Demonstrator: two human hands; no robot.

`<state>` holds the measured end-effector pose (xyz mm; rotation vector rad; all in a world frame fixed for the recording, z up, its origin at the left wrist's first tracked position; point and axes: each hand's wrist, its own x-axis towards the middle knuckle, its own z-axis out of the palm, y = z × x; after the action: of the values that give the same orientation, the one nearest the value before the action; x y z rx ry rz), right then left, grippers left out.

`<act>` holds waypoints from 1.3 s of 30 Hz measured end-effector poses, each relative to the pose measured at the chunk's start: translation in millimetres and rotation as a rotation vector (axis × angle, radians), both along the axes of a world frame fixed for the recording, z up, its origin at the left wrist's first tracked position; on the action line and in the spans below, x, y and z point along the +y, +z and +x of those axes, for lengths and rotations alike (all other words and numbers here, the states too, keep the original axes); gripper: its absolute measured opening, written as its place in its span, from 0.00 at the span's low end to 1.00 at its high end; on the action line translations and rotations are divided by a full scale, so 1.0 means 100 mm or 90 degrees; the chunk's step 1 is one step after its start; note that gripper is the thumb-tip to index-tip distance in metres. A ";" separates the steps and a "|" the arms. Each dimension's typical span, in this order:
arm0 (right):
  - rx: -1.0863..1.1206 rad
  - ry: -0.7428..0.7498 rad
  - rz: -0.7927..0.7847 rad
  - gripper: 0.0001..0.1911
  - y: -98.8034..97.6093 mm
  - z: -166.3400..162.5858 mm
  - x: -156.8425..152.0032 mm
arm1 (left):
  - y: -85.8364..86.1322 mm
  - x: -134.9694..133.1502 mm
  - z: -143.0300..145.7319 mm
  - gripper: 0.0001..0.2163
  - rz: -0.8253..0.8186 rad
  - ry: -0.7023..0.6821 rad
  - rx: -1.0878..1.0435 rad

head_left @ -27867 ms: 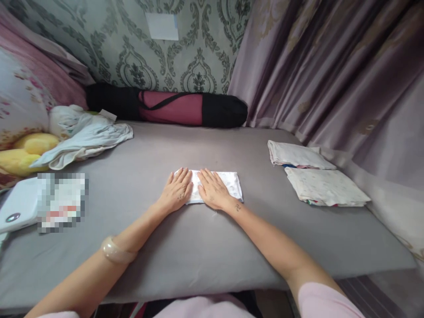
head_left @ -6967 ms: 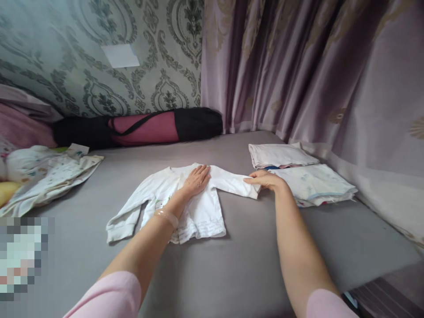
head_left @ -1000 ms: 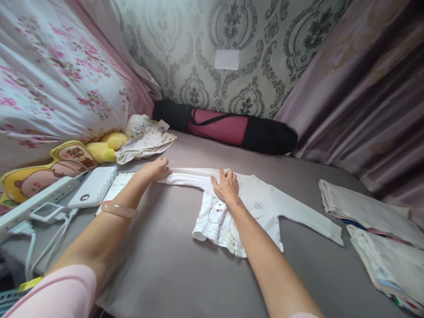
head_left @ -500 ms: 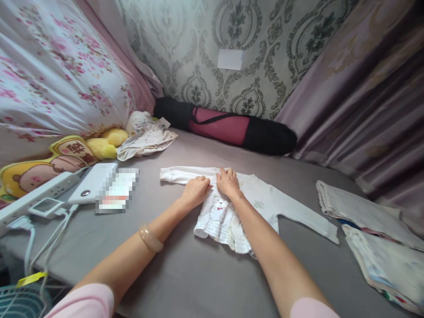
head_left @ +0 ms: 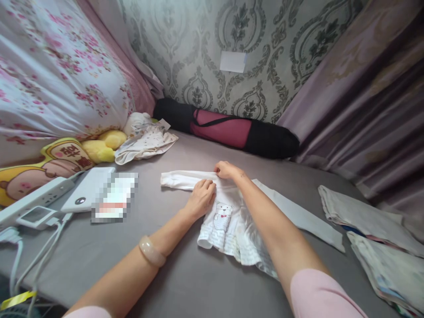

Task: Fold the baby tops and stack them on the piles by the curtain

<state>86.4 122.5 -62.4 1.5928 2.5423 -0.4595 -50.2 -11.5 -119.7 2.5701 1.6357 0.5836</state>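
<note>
A small white long-sleeved shirt (head_left: 223, 234) with a bear print lies spread on the grey sheet. One sleeve points left; the other stretches to the right, partly behind my right forearm. My left hand (head_left: 201, 198) rests on the shirt where the left sleeve meets the body, its fingers bent together on the cloth. At the shirt's upper edge, near the shoulder, my right hand (head_left: 228, 169) pinches the fabric between thumb and fingers. The right forearm covers part of the shirt's body.
Folded clothes (head_left: 391, 260) lie in stacks at the right. To the left are a power strip (head_left: 39, 201), a white power bank (head_left: 89, 190), cables and a blurred flat item. Plush toys (head_left: 62, 161) and a crumpled garment (head_left: 145, 143) sit farther back. A black-and-red long bag (head_left: 221, 128) lies along the wall.
My right hand has moved up and slightly left to the shirt's upper edge, and the shirt's lower part looks more bunched. The left hand stays near the sleeve base. The view has shifted a little.
</note>
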 end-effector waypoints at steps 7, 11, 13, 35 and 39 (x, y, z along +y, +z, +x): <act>0.028 -0.070 0.138 0.15 -0.20 0.00 -0.18 | -0.13 -0.03 0.08 0.23 -0.083 0.088 0.046; 0.049 -0.112 0.195 0.16 -0.31 -0.01 -0.33 | -0.10 -0.06 0.12 0.23 -0.082 0.115 0.046; 0.039 -0.106 0.211 0.16 -0.29 -0.02 -0.39 | -0.05 -0.06 0.13 0.22 -0.067 0.127 0.036; 0.017 0.029 0.098 0.30 -0.35 -0.45 -0.66 | 0.28 0.02 -0.69 0.18 -0.004 0.495 -0.048; 0.020 0.058 0.128 0.20 -0.19 -0.61 -0.55 | 0.27 0.06 -1.08 0.19 -0.102 0.609 -0.084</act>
<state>25.2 67.6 -81.3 1.5325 2.7458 -0.2282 -158.0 -5.9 -92.9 1.4677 2.6507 0.5783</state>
